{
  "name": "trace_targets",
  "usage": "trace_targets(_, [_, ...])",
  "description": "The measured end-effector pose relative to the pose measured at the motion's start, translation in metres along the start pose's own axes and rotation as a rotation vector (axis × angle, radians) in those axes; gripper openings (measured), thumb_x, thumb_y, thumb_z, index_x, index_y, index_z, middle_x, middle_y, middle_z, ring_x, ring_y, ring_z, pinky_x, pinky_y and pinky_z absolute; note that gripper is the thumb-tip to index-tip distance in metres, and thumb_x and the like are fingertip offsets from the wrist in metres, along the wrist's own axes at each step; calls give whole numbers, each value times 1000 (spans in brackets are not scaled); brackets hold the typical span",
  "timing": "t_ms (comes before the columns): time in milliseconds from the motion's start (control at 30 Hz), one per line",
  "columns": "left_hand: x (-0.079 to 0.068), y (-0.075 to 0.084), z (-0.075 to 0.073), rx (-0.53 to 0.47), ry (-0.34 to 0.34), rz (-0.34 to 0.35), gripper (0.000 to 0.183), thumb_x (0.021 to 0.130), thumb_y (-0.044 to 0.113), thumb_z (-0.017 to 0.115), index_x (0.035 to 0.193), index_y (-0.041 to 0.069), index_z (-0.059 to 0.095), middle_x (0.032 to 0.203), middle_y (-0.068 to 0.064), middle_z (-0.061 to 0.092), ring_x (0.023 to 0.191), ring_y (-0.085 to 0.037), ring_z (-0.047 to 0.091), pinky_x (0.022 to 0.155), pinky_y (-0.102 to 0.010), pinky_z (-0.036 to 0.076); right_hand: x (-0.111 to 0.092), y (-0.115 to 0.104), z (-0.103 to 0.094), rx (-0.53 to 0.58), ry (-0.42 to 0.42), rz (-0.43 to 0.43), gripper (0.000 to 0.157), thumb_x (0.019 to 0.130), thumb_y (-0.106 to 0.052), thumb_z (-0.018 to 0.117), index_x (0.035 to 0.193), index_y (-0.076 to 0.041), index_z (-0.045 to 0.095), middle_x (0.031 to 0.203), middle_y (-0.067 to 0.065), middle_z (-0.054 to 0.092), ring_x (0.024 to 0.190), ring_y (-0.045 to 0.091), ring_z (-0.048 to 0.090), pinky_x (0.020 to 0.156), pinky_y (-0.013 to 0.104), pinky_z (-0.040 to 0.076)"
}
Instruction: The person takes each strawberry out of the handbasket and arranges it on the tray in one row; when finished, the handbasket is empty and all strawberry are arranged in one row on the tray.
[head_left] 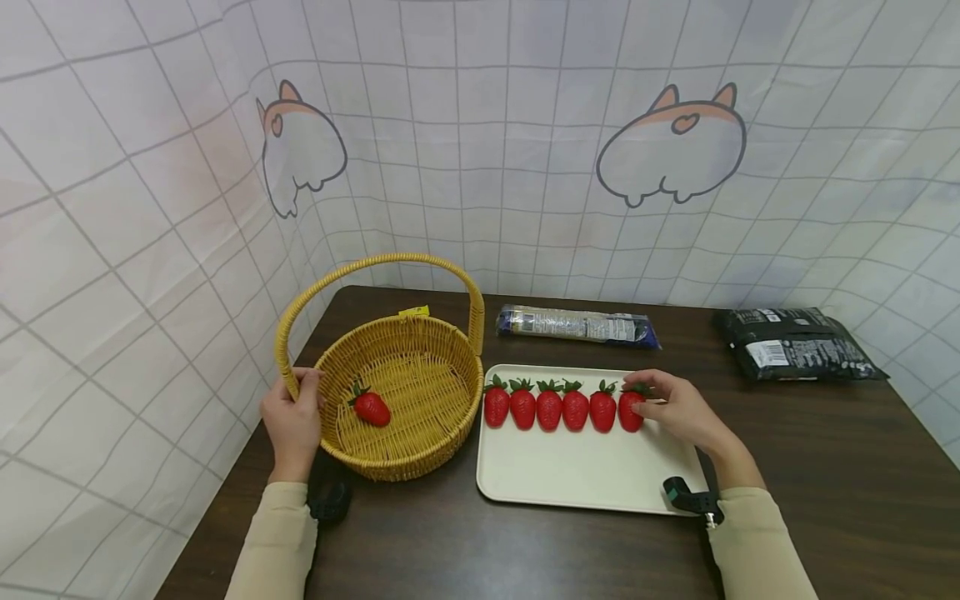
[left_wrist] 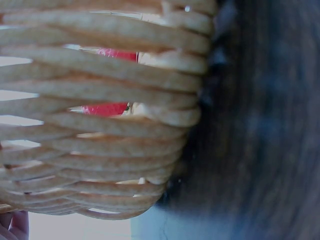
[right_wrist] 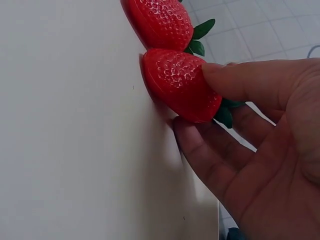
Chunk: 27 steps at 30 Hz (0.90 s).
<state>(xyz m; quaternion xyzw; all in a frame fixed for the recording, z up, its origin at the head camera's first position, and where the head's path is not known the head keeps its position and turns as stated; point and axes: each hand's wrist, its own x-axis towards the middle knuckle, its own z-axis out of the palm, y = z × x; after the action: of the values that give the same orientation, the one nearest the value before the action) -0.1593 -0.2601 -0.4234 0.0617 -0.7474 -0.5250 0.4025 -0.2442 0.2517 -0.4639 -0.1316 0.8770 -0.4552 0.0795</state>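
Observation:
At the left, my left hand [head_left: 292, 429] grips the lower end of the handle [head_left: 382, 260] of a yellow woven basket [head_left: 431, 387]. One red strawberry [head_left: 372, 409] lies inside on the basket's floor; the left wrist view shows bits of red through the weave [left_wrist: 115, 145]. A row of several strawberries [head_left: 548, 410] runs along the upper part of a cream tray [head_left: 570, 479]. With thumb and fingers, my right hand [head_left: 693, 417] pinches the rightmost strawberry [right_wrist: 182, 85] near its leafy end. That strawberry sits right beside its neighbour [right_wrist: 162, 22], close over the tray.
Behind the tray lies a long blue-and-clear packet [head_left: 577, 325]. A black plastic package [head_left: 798, 343] is at the back right of the dark table [head_left: 825, 467]. White gridded cloth [head_left: 480, 167] hangs behind and along both sides.

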Motion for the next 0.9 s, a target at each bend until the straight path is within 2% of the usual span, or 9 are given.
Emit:
trace_targets(200, [0,-1,0,-4,-2,-2,28,98,11,58,86,-11,68,60,-26,55,50,-20,51,45,-18,37,0,0,1,18,-6,-10,39,90,-3,65,128,-8,58,124,16,61,113,36,54,84,38,48])
trace_targets(433, [0,-3,-1,5,-2,5,28,99,12,58,86,-10,68,58,-19,54,49,-22,50,44,-19,36,0,1,2,19,-12,-15,39,90,-2,66,128,-9,58,126,16,61,114,37,55,84,37,49])
trace_targets(667, [0,-3,-1,-6,1,5,27,98,12,59,85,-10,68,58,-22,54,48,-17,50,45,-19,37,0,0,2,17,-17,-26,40,90,-3,66,129,-9,59,127,16,61,115,37,54,85,38,49])
trace_targets(800, [0,-2,0,-1,2,10,26,98,11,59,84,-8,68,59,-23,54,48,-18,50,45,-19,36,0,1,2,20,-11,-24,40,90,-4,66,129,-9,59,127,16,61,117,37,54,88,43,49])
trace_targets(900, [0,-2,0,2,2,12,25,98,11,58,84,-8,68,59,-23,54,48,-13,49,45,-19,36,0,2,2,30,-7,-20,40,90,-6,67,129,-9,59,128,16,60,119,39,53,92,50,48])
